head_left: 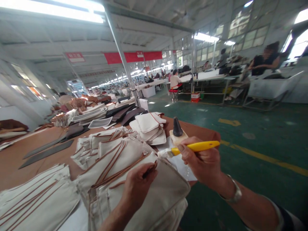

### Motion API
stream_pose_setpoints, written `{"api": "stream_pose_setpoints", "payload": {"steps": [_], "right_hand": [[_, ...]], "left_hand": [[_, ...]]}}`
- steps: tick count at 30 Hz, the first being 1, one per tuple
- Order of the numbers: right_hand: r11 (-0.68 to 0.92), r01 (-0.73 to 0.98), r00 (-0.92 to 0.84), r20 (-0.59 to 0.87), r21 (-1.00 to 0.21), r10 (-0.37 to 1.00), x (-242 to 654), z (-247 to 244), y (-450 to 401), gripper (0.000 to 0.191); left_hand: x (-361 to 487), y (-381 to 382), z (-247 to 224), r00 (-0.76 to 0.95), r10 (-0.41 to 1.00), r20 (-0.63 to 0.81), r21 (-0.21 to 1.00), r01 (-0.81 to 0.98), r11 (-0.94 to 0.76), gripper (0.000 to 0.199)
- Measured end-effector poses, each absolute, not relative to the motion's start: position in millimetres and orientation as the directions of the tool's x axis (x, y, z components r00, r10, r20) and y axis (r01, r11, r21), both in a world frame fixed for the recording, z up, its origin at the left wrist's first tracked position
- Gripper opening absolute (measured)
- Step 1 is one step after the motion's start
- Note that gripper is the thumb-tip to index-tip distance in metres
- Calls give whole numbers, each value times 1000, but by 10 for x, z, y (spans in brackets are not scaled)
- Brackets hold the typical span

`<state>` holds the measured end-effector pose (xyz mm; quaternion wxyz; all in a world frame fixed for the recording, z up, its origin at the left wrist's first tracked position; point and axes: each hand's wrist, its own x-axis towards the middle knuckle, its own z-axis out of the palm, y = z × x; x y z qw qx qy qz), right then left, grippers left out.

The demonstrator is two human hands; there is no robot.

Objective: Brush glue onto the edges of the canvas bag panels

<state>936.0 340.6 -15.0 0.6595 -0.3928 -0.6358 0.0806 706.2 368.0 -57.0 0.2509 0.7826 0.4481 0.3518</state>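
My right hand (203, 160) grips a yellow-handled brush (204, 146), its white-coated bristles pointing left over the bag pieces. Just left of the bristle tip, my left hand (141, 179) is closed on the end of a brown strap (154, 164), above the top piece of a stack of cream fabric bags (166, 186). Thin brown straps run across the stack. Behind my right hand, a cream container with a dark cone-shaped top (177, 128) stands on white paper at the table's right side.
Another cream stack (36, 199) lies at the left. Dark strips (47, 154) and cream flaps (148, 123) rest on the brown tabletop (202, 128). A metal pole (120, 48) rises behind. People sit and stand at farther tables.
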Motion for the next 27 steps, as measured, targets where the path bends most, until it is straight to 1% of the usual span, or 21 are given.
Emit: {"api": "stream_pose_setpoints", "payload": {"steps": [2,3,4,5,7,9,10,11,12,14,16,17,19,21,24,26,27], "right_hand": [[709,425,86,805,-563,588,9386,-126,3369,11],[716,454,62,820,-531,569,9404,-104,3355,12],[711,488,67,834,-506,547,9424,-72,3339,11],[700,517,90,844,-493,528,9443,-30,3321,11],[674,536,136,840,-509,525,9468,74,3273,11],[677,504,128,822,-536,555,9466,174,3225,14],[685,482,102,812,-546,575,9457,212,3208,16],[691,463,65,799,-555,598,9446,239,3199,17],[696,448,10,781,-561,624,9438,256,3198,18],[702,434,-146,725,-565,673,9441,274,3210,20],[699,474,-253,677,-536,691,9472,293,3218,22],[694,511,-267,674,-508,689,9490,308,3214,23],[684,561,-238,701,-466,673,9509,340,3189,24],[695,533,-225,711,-482,666,9486,353,3162,25],[713,458,-295,666,-531,686,9431,313,3162,25],[701,496,-323,640,-513,697,9455,284,3168,28],[692,531,-304,652,-489,694,9497,282,3158,28]], "left_hand": [[7064,3657,-572,366,832,416,622,553,-554,15],[7063,3642,-567,380,790,481,549,572,-609,15],[7061,3627,-560,403,729,553,448,594,-668,14],[7059,3610,-552,437,651,621,322,615,-720,14],[7053,3572,-533,529,470,706,26,644,-765,17],[7052,3529,-515,633,337,697,-231,643,-730,19],[7054,3505,-507,675,303,673,-319,634,-705,19],[7058,3480,-499,706,283,649,-379,623,-684,19],[7063,3456,-490,727,271,630,-419,613,-670,19],[7077,3413,-473,751,246,613,-460,592,-662,20],[7092,3383,-451,765,219,606,-483,572,-662,21],[7100,3373,-438,772,209,601,-492,563,-664,22],[7116,3360,-412,781,205,590,-500,553,-667,23],[7128,3348,-392,786,210,581,-500,549,-670,23],[7120,3324,-401,793,205,574,-506,540,-672,23],[7095,3315,-424,795,199,573,-499,531,-684,24],[7082,3321,-424,791,205,576,-481,531,-698,24]]}}
